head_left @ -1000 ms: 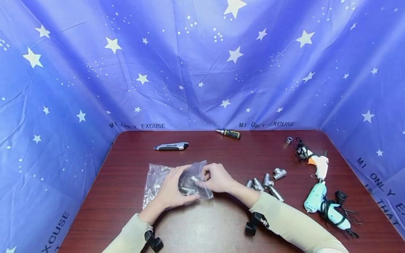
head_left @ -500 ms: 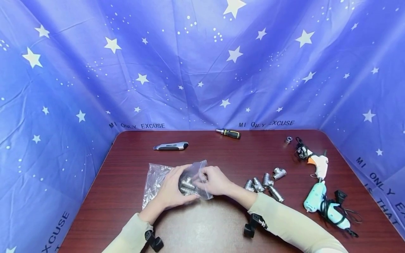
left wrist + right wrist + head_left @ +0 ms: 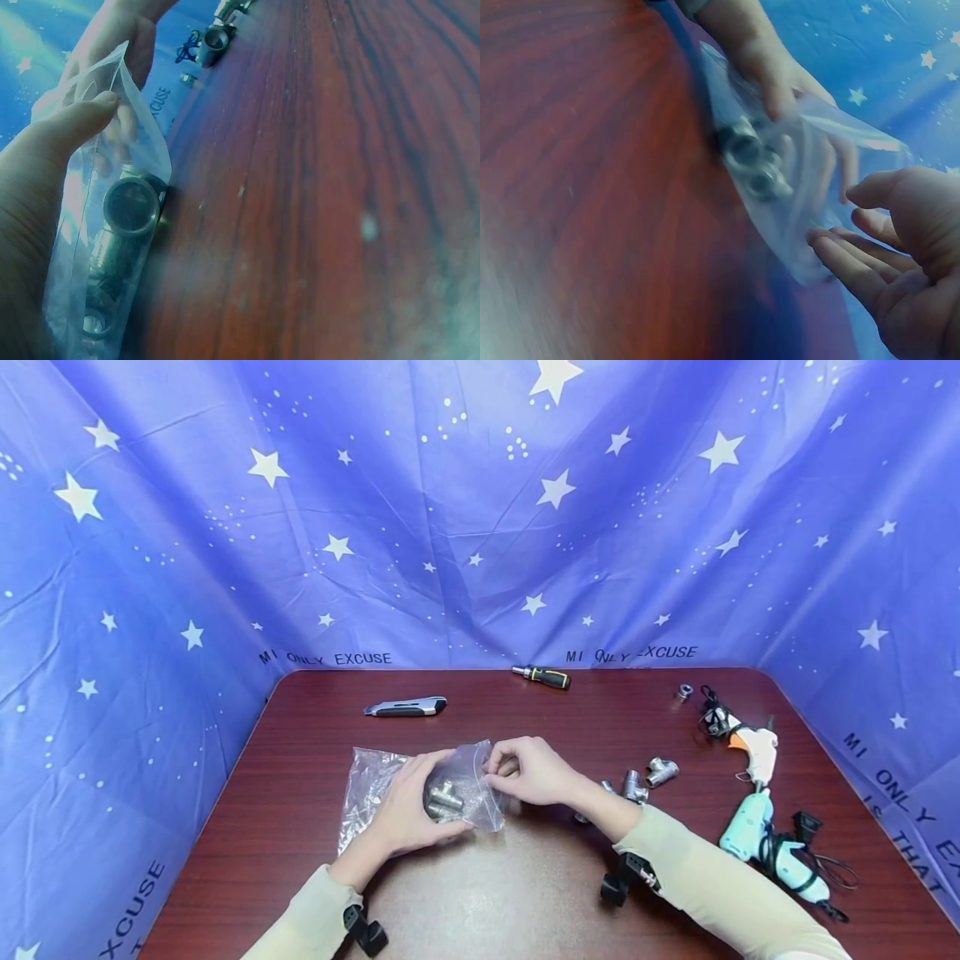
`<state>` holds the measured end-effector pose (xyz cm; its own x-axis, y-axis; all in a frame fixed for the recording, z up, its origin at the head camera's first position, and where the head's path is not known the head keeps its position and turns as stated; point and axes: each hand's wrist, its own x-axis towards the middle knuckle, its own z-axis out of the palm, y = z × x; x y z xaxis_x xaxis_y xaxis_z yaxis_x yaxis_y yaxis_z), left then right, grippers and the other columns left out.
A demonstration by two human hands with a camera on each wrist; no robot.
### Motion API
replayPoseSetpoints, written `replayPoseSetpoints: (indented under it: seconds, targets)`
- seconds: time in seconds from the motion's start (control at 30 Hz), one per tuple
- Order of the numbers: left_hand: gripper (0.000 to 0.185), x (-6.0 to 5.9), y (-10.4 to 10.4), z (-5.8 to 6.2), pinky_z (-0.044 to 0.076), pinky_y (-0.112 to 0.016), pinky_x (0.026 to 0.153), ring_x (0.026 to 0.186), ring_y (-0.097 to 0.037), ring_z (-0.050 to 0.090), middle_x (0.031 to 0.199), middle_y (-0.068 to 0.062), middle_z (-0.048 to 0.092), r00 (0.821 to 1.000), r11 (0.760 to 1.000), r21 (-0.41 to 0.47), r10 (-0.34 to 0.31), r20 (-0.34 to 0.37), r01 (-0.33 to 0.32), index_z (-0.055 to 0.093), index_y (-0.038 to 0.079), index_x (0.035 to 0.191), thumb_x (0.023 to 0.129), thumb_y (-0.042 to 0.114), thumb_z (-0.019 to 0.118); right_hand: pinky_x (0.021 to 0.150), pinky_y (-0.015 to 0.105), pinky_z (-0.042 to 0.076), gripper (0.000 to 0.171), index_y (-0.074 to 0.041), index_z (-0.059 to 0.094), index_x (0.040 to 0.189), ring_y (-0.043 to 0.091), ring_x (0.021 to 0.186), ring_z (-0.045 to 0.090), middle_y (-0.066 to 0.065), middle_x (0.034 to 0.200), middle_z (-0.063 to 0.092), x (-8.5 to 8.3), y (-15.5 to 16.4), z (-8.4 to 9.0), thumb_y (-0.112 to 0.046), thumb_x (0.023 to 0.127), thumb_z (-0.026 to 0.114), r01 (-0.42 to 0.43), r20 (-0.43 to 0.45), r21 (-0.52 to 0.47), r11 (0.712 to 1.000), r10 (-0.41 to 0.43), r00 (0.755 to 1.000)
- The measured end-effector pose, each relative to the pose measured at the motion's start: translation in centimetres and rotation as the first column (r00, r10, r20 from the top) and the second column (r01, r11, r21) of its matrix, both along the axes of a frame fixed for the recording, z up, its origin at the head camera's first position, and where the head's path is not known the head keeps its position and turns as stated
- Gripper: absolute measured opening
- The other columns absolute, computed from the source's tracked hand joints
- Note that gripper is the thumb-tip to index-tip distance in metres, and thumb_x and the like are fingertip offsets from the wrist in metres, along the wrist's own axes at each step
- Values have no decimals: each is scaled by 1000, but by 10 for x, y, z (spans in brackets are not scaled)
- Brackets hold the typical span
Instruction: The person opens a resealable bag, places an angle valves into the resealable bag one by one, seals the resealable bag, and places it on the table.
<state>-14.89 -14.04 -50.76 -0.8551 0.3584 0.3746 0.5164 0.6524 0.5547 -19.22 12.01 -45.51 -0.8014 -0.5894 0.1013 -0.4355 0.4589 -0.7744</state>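
A clear plastic zip bag (image 3: 367, 777) lies on the table with metal pipe fittings (image 3: 446, 802) inside, some of them tee-shaped. My left hand (image 3: 408, 810) curves over the bag and grips it near its mouth; in the left wrist view the thumb (image 3: 82, 124) lies on the plastic. At the bag's right edge is my right hand (image 3: 536, 772), its fingers loosely bent. In the right wrist view its thumb and fingers (image 3: 855, 270) stand apart at the bag's lip, and no fitting shows between them.
Several metal fittings (image 3: 662, 772) lie right of the bag, some partly hidden by the right arm. A small metal ring (image 3: 684, 692), a white glue gun (image 3: 763, 756) and a turquoise one (image 3: 750, 831) with cords lie farther right. A utility knife (image 3: 405, 707) and screwdriver (image 3: 551, 677) lie at the back.
My right hand has drawn back from inside the bag's mouth to its right edge, and the right forearm has shifted right, covering more loose fittings. My left hand has stayed in place.
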Motion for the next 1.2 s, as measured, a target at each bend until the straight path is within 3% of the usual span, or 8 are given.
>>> replayPoseSetpoints:
  seconds: [0.1,0.27,0.6,0.87,1.2]
  targets:
    - [109,0,0,0,50,-56,112,132,-23,61,143,0,66,1000,1000,-3,3,19,-3,51,21,155,63,59,95,77,19,63,4,-9,76,95,9,86,79,5,98,82,-4,13,8,-12,95,78,1,8,7,1000,-1,1000]
    - [110,0,0,1,48,-55,115,134,-22,60,144,2,65,999,1000,-6,13,51,-13,50,23,156,62,59,95,77,19,63,12,-5,78,106,11,86,79,3,98,82,-11,37,14,-12,96,77,-1,-40,80,997,4,999]
    - [110,1,1,1,49,-56,114,133,-23,60,143,1,65,1000,1000,3,6,31,-6,50,22,155,62,58,96,74,26,65,15,-6,79,106,9,82,75,-2,93,80,-7,76,18,-15,94,80,-13,-146,223,975,46,988]
    - [109,0,1,-1,47,-54,116,135,-22,59,144,2,65,998,1000,2,6,59,-6,50,23,155,63,58,96,77,32,58,21,-14,78,98,17,84,71,0,92,75,6,102,22,-30,87,86,-4,-319,408,913,146,936]
    - [110,-1,0,-1,45,-56,117,136,-21,58,146,4,64,997,1000,4,11,75,-11,49,25,156,62,59,96,72,30,57,37,-11,75,93,8,77,66,-5,83,72,19,114,22,-41,78,92,-6,-297,482,876,170,940]
